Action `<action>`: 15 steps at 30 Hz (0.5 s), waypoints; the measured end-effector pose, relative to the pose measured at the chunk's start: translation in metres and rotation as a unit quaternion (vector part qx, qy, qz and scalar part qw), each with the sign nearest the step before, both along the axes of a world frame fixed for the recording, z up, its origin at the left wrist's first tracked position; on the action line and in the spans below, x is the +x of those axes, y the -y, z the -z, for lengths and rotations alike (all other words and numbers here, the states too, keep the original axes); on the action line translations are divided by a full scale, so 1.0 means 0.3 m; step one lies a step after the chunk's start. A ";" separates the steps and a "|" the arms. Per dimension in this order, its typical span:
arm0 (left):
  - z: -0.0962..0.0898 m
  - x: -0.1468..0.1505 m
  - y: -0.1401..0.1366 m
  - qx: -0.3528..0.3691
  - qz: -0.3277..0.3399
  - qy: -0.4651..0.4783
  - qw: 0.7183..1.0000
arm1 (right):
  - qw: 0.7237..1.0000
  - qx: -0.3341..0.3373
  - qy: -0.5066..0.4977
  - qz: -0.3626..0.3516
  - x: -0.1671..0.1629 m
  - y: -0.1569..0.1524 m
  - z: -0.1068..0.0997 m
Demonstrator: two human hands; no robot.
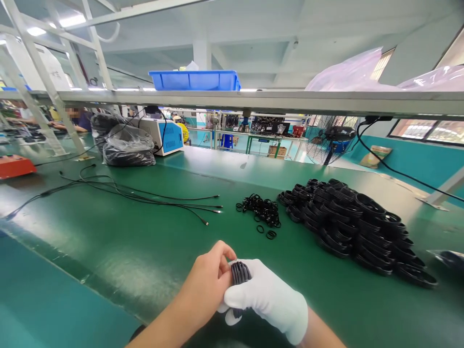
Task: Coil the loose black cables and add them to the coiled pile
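A tight bundle of coiled black cable [241, 273] is gripped in my right hand [268, 295], which wears a white glove. The thumb lies across the front of the coil, and a lower part of it shows beneath the thumb. My left hand [206, 273], bare, is closed against the coil's left side with its fingers bent; its fingertips are partly hidden. Beyond my hands is a small heap of black rings [261, 209], with a few loose rings [271, 234] nearby. To the right rises a large pile of coiled black cables [344, 217].
Several straight black cables [145, 197] stretch across the green table [119, 237] on the left. Behind them stand bagged black goods [128, 147] and a blue-and-white machine [168, 137]. An overhead shelf [268, 101] holds a blue bin [195, 81]. A fan [329, 137] stands at the back.
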State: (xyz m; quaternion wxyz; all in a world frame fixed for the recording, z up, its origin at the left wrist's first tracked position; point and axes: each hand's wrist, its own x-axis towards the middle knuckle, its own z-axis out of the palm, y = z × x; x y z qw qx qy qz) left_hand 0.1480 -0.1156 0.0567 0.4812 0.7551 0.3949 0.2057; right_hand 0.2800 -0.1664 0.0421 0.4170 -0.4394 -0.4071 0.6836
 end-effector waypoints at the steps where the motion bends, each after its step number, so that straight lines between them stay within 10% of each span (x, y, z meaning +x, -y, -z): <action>1: 0.000 0.006 -0.002 0.018 0.000 -0.024 1.000 | 1.000 -0.007 0.007 0.001 -0.003 0.001 0.000; 6: -0.022 0.013 -0.017 0.053 0.000 -0.107 0.993 | 0.999 -0.030 0.028 0.000 -0.017 -0.004 0.004; 15: 0.027 0.015 -0.021 0.100 -0.028 0.035 0.994 | 0.995 0.053 0.058 -0.054 0.008 -0.006 -0.001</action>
